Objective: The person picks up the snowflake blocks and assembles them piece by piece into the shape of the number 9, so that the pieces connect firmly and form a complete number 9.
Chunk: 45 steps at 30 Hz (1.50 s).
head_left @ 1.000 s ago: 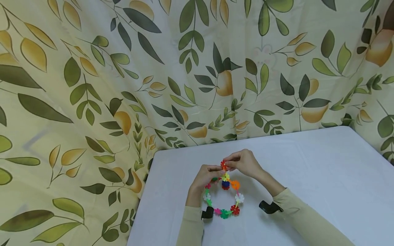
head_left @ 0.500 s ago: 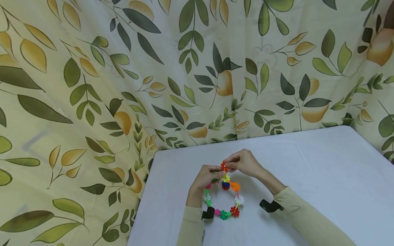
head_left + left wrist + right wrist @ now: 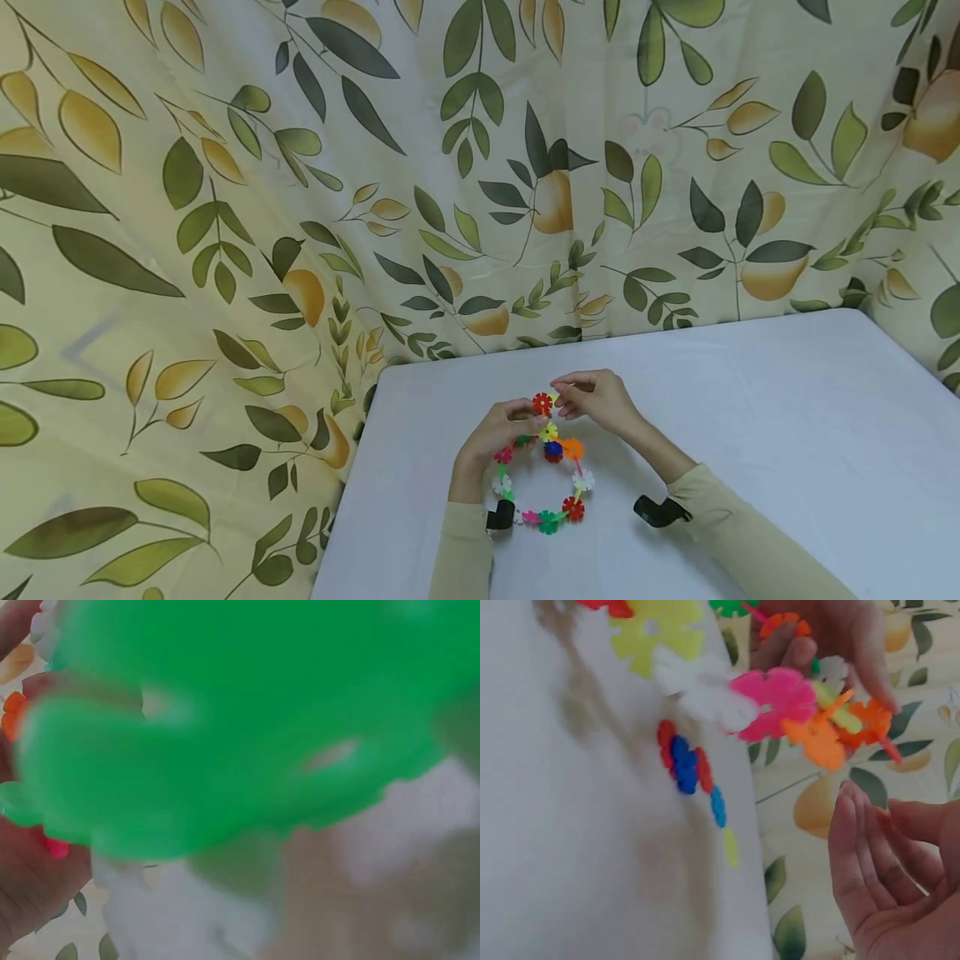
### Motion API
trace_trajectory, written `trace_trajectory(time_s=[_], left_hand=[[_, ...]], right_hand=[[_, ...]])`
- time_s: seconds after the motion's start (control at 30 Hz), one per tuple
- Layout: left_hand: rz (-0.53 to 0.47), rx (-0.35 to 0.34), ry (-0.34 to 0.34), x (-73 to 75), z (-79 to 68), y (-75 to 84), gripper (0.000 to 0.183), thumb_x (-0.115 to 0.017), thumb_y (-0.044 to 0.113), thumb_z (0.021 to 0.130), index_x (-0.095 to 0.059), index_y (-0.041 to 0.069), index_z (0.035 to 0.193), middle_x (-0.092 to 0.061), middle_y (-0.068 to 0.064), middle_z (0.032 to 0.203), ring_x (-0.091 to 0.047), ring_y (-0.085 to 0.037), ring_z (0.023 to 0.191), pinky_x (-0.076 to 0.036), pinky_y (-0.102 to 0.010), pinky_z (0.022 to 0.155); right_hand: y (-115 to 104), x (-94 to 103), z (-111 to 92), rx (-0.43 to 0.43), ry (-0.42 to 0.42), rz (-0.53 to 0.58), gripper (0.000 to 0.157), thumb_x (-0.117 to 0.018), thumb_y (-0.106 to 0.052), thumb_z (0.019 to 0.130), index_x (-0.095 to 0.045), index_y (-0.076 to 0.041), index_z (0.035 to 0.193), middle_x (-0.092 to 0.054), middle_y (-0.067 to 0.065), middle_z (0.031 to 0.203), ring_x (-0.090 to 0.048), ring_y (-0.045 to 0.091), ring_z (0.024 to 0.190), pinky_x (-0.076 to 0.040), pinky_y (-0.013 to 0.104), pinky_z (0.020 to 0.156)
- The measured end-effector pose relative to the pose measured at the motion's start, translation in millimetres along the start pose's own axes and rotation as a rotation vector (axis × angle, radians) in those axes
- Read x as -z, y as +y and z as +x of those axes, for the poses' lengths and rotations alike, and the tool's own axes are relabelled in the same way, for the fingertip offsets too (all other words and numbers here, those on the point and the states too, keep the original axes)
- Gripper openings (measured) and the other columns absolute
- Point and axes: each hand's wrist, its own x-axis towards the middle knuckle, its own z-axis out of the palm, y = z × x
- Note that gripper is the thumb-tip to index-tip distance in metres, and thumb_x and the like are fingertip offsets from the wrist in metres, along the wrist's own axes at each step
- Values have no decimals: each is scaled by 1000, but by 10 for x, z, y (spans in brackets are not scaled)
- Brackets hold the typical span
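In the head view, my left hand (image 3: 491, 435) grips a ring of interlocking plastic snowflake discs (image 3: 549, 522) near its far end. A red disc (image 3: 542, 403) sticks up at the top of the ring, beside the left fingertips. My right hand (image 3: 600, 398) is just right of that disc. In the right wrist view, its fingers (image 3: 859, 847) are loosely bent, apart from the thumb, with nothing between them. Pink (image 3: 776, 705) and orange discs (image 3: 817, 741) of the chain are close above those fingertips. A blurred green disc (image 3: 225, 750) fills most of the left wrist view, hiding much of the left hand.
Several red and blue discs (image 3: 684, 763) stand in a row on the white table (image 3: 750, 433), inside the ring's outline in the head view. Leaf-patterned cloth (image 3: 420, 167) hangs behind and to the left of the table. Black wrist cameras (image 3: 662, 511) sit on both wrists.
My right hand has let go of the red disc and drawn slightly away to the right. The red disc now faces the head camera more fully. My left hand keeps its grip.
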Motion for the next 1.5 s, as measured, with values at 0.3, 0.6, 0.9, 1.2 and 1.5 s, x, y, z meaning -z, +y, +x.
trace_trajectory(time_s=[0.3, 0.6, 0.9, 1.2, 1.5], left_hand=[[72, 12, -23, 75, -23, 13, 25, -65, 34, 104, -63, 9, 109, -70, -12, 91, -65, -54, 91, -50, -34, 70], [74, 30, -37, 76, -52, 84, 34, -59, 32, 107, -61, 3, 125, -67, -5, 107, -66, -20, 93, -57, -49, 87], [27, -3, -16, 81, -39, 55, 30, -59, 30, 107, -61, 7, 127, -67, -1, 102, -68, -38, 97, -60, -50, 81], [-45, 8, 37, 84, -21, 24, 34, -54, 36, 110, -65, 9, 128, -69, -6, 111, -70, -20, 88, -62, -44, 75], [-39, 11, 57, 49, -40, 65, 35, -54, 35, 110, -67, 8, 127, -69, -7, 110, -68, -21, 86, -62, -50, 78]], right_hand=[[301, -41, 49, -125, -53, -281, 17, -77, -9, 93, -79, -4, 109, -75, 5, 94, -70, 23, 76, -60, 32, 67], [529, -80, 94, 1, -235, -439, 19, -76, 1, 90, -82, -12, 101, -75, -4, 94, -64, 14, 83, -57, 34, 77], [530, -89, 73, 83, -292, -480, 24, -75, 8, 85, -79, -15, 90, -72, -1, 90, -60, 15, 80, -56, 31, 77], [498, -25, 25, -53, -157, -331, 11, -79, -4, 90, -78, -13, 94, -71, -2, 84, -61, 17, 71, -54, 27, 62], [331, 33, -11, -71, -33, -2, 13, -73, -7, 98, -75, -2, 110, -75, 13, 99, -76, 30, 85, -63, 43, 78]])
